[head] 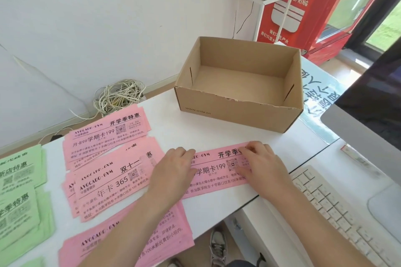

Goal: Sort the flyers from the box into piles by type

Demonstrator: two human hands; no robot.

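While I'm watching the left hand (171, 171) & right hand (265, 165) lying on a pink flyer (219, 169) at centre, fingers bent, grip can't tell, the box (238, 112) is sitting above on the white desk (173, 134). Pink piles (112, 180) & green piles (19, 171) are lying lower left, and a red cooler (303, 6) is standing upper right.

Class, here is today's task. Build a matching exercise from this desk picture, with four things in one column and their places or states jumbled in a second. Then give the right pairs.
Things
1. cardboard box
2. green flyers
3. rightmost pink flyer
4. keyboard

Places or states
A. at the far left
B. under the left hand and right hand
C. empty
D. at the far right

Pairs: 1-C, 2-A, 3-B, 4-D
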